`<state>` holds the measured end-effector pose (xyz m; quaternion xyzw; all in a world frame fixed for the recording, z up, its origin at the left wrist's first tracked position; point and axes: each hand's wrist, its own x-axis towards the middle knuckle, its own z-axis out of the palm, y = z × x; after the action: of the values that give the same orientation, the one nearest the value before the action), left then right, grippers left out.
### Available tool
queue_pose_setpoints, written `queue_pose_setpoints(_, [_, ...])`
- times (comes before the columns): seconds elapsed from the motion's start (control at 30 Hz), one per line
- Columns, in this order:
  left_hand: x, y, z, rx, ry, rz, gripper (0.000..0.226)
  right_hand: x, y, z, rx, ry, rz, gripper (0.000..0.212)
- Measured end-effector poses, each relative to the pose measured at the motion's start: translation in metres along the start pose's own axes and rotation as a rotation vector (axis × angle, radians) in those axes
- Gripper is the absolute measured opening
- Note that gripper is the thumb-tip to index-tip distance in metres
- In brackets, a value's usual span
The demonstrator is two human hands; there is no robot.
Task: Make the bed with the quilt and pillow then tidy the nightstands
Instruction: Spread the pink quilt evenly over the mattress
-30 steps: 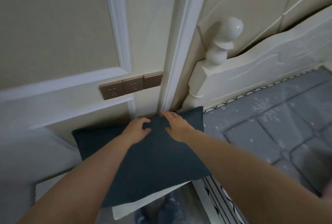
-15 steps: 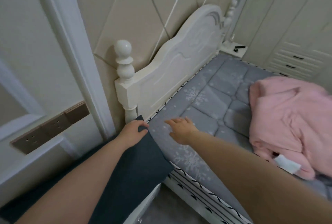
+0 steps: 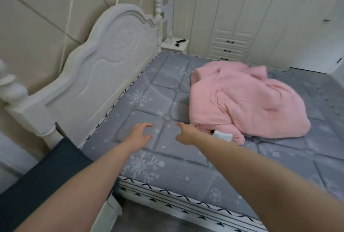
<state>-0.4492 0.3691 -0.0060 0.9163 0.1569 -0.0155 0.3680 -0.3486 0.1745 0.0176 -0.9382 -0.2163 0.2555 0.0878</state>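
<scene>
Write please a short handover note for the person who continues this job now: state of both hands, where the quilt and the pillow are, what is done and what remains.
Left hand: empty, fingers loosely curled, above the grey mattress.
Right hand: empty, reaching toward the pink quilt, not yet touching it.
Pink quilt: crumpled in a heap in the middle of the mattress, not spread.
Dark blue pillow: off the bed, beside its near corner, under the left forearm.
Far nightstand: small dark items on top, untouched.
Done: nothing visible on the bed.
Left: spread the quilt, put the pillow by the headboard, tidy the nightstands.
</scene>
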Motion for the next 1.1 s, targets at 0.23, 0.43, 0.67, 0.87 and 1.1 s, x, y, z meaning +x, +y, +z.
queue_pose_setpoints(0.23, [0.043,0.114,0.074,-0.008,-0.083,0.197,0.040,-0.029,0.138,-0.042,0.163,0.157,0.189,0.064])
queue_pose_setpoints(0.43, [0.078,0.148,0.110,0.051,-0.223,0.268,0.043,-0.032,0.191,-0.053,0.252,0.230,0.290,0.063])
queue_pose_setpoints(0.67, [0.181,0.123,0.129,0.032,-0.377,0.217,0.066,-0.004,0.202,-0.065,0.300,0.226,0.387,0.068])
queue_pose_setpoints(0.87, [0.234,0.136,0.116,-0.009,-0.441,0.174,0.065,0.025,0.199,-0.084,0.253,0.224,0.419,0.067])
queue_pose_setpoints(1.1, [0.263,0.146,0.127,-0.042,-0.482,0.135,0.046,0.041,0.202,-0.098,0.198,0.222,0.463,0.070])
